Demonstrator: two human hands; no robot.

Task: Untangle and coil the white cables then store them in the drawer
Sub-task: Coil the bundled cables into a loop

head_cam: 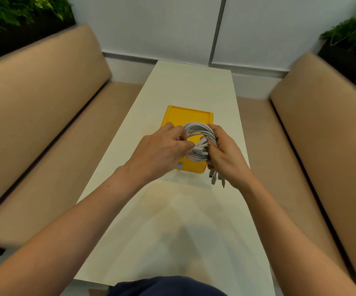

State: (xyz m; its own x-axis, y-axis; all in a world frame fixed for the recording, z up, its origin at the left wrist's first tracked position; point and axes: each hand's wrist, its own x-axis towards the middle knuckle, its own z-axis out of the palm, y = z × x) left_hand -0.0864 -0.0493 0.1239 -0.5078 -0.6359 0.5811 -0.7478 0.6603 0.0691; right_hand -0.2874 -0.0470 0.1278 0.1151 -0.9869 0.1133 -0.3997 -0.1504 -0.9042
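Observation:
A bundle of white cables (pixel 198 130) is wound into a round coil and held just above a yellow box (pixel 188 114) in the middle of the white table (pixel 185 86). My right hand (pixel 227 155) grips the coil's right side, and several plug ends (pixel 215 177) hang below its palm. My left hand (pixel 162 149) holds the coil's left side, its fingertips pinching a plug end at the middle of the loop. The hands and coil hide much of the yellow box.
Tan upholstered benches (pixel 44 116) run along both sides of the narrow table. Green plants (pixel 19 11) stand behind each backrest. A white panelled wall (pixel 151 26) closes the far end. Bare tabletop lies between the box and my body.

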